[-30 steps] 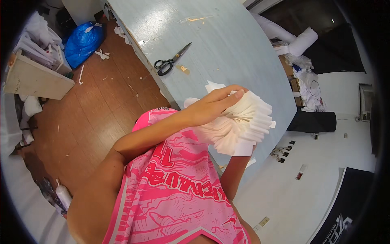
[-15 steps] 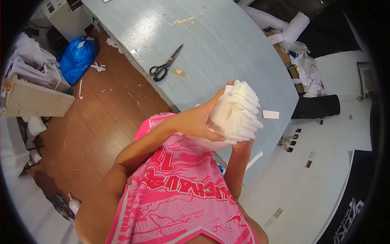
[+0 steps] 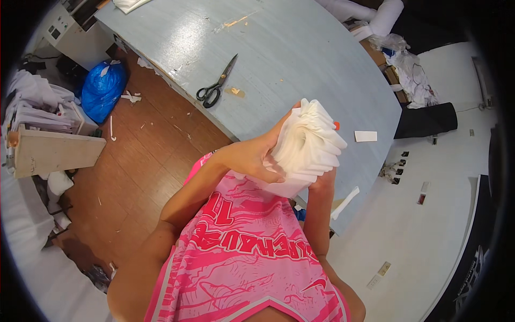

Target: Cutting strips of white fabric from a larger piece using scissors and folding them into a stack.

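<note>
A thick bundle of thin white pleated material [image 3: 307, 142], fabric or paper, is held up in front of my chest over the near edge of the table. Its folds fan around a hollow middle. Along the bundle's left side, my left hand [image 3: 263, 160] is wrapped with the thumb across the near face. Underneath at the right, my right hand [image 3: 324, 181] grips it, its fingers mostly hidden by the folds. Beside the bundle's right edge shows a small orange-red spot [image 3: 337, 125]; I cannot make out what it is.
Black-handled scissors [image 3: 216, 87] lie on the grey-blue table [image 3: 300, 53]. A white slip [image 3: 366, 136] and a white strip [image 3: 346, 203] lie toward its right side. On the brown floor [image 3: 145, 155] stand a blue bag [image 3: 104, 91] and a bin of white cloth [image 3: 59, 147]. A black roll [image 3: 429, 121] is beyond the table.
Both hands keep hold of the bundle, which has tilted slightly so more of its hollow middle shows. The orange-red spot has come into sight. The whole view has shifted a little.
</note>
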